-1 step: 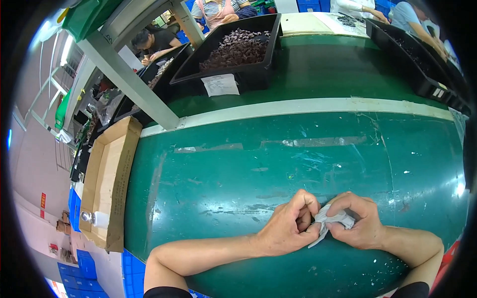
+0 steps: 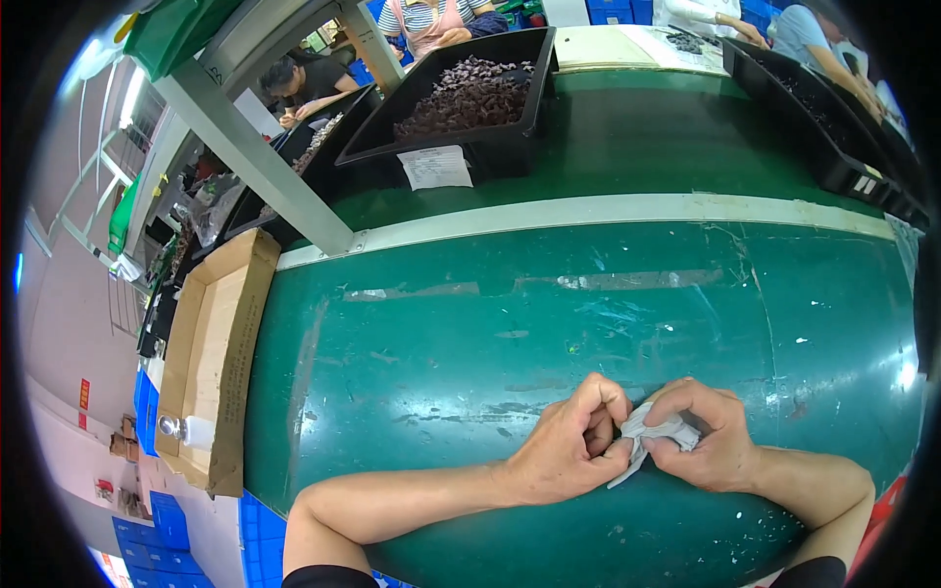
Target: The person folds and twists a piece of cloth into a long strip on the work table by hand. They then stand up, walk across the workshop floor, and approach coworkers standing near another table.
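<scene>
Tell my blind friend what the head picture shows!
A bare left hand and right hand pinch crumpled pale grey material above a scuffed green tabletop. An open brown cardboard box sits left; a black plastic tray sits beyond.

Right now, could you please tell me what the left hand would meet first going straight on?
The left hand would first meet the crumpled whitish piece, which it seems to be touching; the right hand lies just beyond, though exact depth is unclear.

Looks down through a head-worn fisheye from above the near edge of the green worktable (image 2: 441, 343), close over it, facing its far side.
</scene>
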{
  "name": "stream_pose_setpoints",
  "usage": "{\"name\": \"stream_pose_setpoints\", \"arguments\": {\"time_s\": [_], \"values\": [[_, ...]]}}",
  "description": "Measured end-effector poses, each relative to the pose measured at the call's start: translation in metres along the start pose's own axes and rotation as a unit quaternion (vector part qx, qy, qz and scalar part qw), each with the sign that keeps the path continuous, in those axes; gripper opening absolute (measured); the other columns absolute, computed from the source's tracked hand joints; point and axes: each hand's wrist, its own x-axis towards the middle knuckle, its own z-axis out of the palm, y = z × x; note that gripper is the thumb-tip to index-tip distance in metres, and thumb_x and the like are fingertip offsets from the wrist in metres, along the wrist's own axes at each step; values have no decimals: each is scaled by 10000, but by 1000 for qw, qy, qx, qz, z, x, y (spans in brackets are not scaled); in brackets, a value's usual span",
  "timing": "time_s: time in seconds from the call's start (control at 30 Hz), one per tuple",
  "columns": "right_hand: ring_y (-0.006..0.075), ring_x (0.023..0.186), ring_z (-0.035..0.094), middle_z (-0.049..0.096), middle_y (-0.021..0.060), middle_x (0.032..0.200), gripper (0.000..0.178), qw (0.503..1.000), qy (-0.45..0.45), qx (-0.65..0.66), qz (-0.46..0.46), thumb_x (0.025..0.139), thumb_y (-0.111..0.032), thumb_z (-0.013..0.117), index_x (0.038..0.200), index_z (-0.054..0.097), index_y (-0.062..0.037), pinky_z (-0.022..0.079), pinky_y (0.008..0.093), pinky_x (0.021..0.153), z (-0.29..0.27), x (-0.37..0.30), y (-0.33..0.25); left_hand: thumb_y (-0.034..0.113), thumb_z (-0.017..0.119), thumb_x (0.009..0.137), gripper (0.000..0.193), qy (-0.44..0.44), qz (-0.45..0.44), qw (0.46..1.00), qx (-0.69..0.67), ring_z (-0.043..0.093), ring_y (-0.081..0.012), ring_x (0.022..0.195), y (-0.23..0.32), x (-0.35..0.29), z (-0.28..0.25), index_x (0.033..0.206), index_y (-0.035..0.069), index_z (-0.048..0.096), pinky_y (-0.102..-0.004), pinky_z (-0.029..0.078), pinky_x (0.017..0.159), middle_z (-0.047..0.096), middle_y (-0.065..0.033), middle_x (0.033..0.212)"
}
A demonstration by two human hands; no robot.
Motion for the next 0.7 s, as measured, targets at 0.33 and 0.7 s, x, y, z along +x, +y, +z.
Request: {"name": "stream_pose_setpoints", "arguments": {"time_s": [0.33,0.7], "values": [[187,720,579,596,54,801,257,999,3,-28,-18,608,10,635,832,539,-73,409,283,672,1,-5,-1,5,563,690,264,0,1,1000,-1,313,-49,438,1,0,4,842,65,356,-226,262,417,327,18,499],[210,766,565,583,45,849,242,1000,-5,-17,-5,662,-53,624,888,550,-97,404,294,684,-1,1,0,-36,549,687,288,12,-11,1000,-17,362,-15,482,6,4,0,861,57,339,-192,285,410,433,2,631]]}}
